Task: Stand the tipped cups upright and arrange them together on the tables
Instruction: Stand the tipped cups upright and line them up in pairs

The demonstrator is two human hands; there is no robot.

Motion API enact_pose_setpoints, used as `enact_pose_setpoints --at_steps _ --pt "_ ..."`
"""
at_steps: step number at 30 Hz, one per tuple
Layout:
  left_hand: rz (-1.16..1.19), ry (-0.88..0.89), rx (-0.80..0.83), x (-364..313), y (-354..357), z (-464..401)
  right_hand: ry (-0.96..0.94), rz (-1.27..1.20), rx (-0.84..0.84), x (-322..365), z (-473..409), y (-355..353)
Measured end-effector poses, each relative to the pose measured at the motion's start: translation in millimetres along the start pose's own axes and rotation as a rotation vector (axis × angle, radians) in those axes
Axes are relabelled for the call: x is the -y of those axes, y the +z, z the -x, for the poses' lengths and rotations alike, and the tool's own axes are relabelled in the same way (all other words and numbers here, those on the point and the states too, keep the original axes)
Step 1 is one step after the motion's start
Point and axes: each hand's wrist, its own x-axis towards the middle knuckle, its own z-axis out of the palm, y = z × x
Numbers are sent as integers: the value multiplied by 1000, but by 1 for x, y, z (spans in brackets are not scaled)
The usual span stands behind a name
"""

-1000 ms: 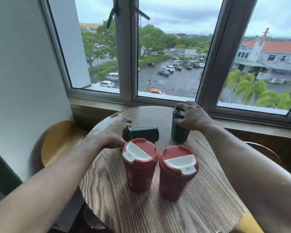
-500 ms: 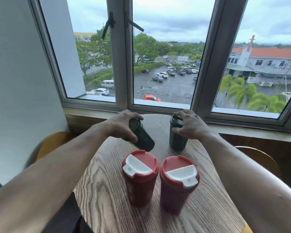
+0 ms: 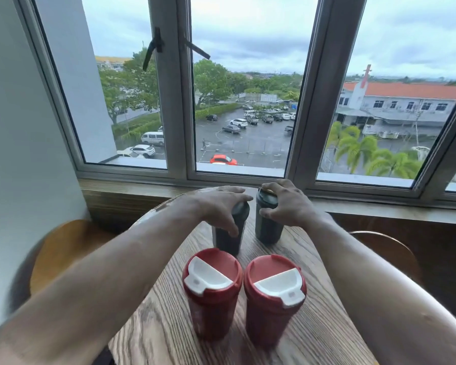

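A: Where are the cups?

B: All four stand on the round wooden table [image 3: 313,325]. Two red lidded tumblers [image 3: 212,293] [image 3: 274,299] sit side by side at the near edge; two dark green lidded tumblers [image 3: 228,239] [image 3: 267,227] stand just behind them, close together but apart.

A: And the hands?

B: The left hand [image 3: 216,206] is curled over the top of the left green one, thumb down its side. The right hand [image 3: 287,204] wraps the lid and upper wall of the other. Both are closed on their cups.

A: How would they handle?

B: Likely rigid plastic, light if empty, smooth-walled and tall, so prone to tipping. I'd grip mid-body rather than the lid for sliding them together.
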Motion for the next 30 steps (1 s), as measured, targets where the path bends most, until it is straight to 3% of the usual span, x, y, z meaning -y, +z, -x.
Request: enact_pose_setpoints --at_steps 4,8,30 --pt "180 -29 -262 9 11 14 24 -47 14 2 -1 -2" --pt "309 -205 -400 10 21 24 37 -82 6 5 4 -8" --pt "444 -150 -284 15 11 51 -22 -97 -38 25 59 -8"
